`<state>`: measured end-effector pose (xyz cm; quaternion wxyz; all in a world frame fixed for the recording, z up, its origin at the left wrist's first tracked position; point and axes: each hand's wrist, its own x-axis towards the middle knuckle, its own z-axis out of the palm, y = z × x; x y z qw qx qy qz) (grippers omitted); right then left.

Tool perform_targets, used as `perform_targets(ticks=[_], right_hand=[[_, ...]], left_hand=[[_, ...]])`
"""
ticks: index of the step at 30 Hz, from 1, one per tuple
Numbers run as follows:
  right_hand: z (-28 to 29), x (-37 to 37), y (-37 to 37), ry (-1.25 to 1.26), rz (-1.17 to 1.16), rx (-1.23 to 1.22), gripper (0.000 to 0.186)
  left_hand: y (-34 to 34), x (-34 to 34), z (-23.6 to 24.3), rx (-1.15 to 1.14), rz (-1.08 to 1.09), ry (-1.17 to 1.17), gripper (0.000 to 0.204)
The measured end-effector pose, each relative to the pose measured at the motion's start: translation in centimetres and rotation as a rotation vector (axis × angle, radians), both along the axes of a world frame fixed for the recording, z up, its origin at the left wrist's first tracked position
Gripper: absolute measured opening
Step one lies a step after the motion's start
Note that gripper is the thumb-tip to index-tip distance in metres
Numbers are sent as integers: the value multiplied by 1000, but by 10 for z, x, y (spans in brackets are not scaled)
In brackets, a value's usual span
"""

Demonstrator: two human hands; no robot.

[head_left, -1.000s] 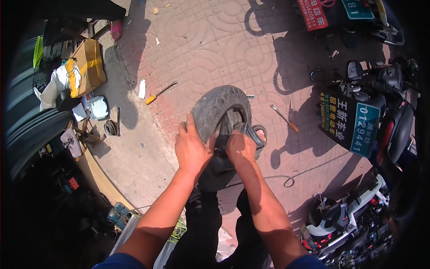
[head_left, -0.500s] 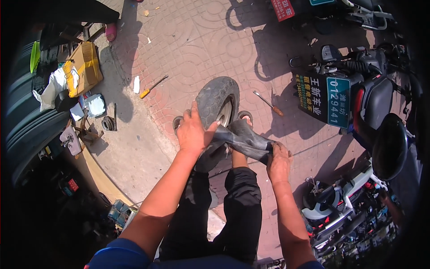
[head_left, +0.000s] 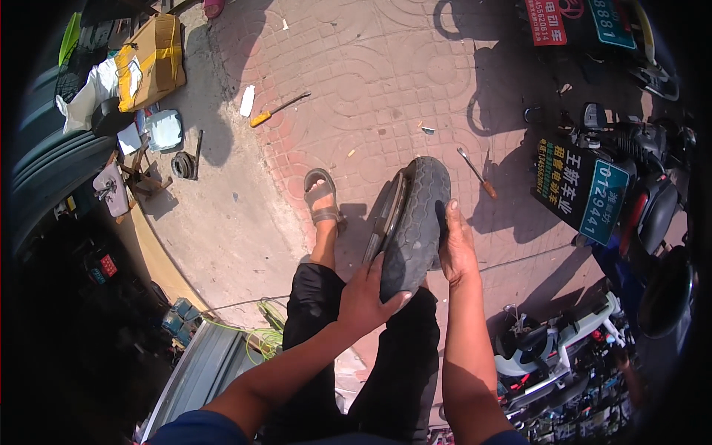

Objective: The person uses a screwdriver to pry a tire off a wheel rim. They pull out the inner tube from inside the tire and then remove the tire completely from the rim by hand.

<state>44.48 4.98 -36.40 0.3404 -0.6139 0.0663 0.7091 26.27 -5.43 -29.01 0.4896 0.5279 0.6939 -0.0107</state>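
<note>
A black scooter tyre (head_left: pixel 419 215) stands edge-on between my legs, its tread facing up and right and the wheel's rim (head_left: pixel 389 208) showing along its left side. My left hand (head_left: pixel 362 297) grips the lower left of the tyre, thumb across the near tread. My right hand (head_left: pixel 457 248) holds the tyre's right side, fingers pointing up along it and partly hidden behind the rubber. Beyond the wheel on the right lies a screwdriver with a wooden handle (head_left: pixel 486 186). My sandalled left foot (head_left: pixel 322 199) is left of the wheel.
A yellow-handled screwdriver (head_left: pixel 261 117) lies on the paving ahead-left. A cardboard box (head_left: pixel 152 63), bags and a small wooden stool (head_left: pixel 137 174) line the left. Parked scooters (head_left: pixel 641 215) crowd the right. A cable (head_left: pixel 504 263) crosses the ground, and green hose (head_left: pixel 263 334) lies lower left.
The tyre has turned edge-on and shifted right. My left hand has moved down and right; my right hand has returned to the tyre, and the black rubber strip it held is out of sight.
</note>
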Motion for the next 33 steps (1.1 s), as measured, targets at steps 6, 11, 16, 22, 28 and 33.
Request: perform_targets(ticks=[6, 11, 16, 22, 28, 33], right_hand=[[-33, -23, 35, 180, 65, -228, 71], [56, -74, 16, -31, 22, -87, 66], [136, -54, -63, -110, 508, 143, 97], [56, -33, 32, -317, 489, 437, 119], [-23, -80, 62, -233, 666, 441, 96], [-64, -106, 31, -200, -54, 89, 73]], left_hand=[[17, -3, -23, -87, 291, -135, 98], [-12, -61, 17, -106, 414, -315, 96], [-4, -95, 71, -77, 521, -387, 83], [135, -87, -78, 129, 588, -264, 71], [141, -84, -185, 8, 834, -757, 43], [144, -131, -180, 143, 1043, -767, 37]])
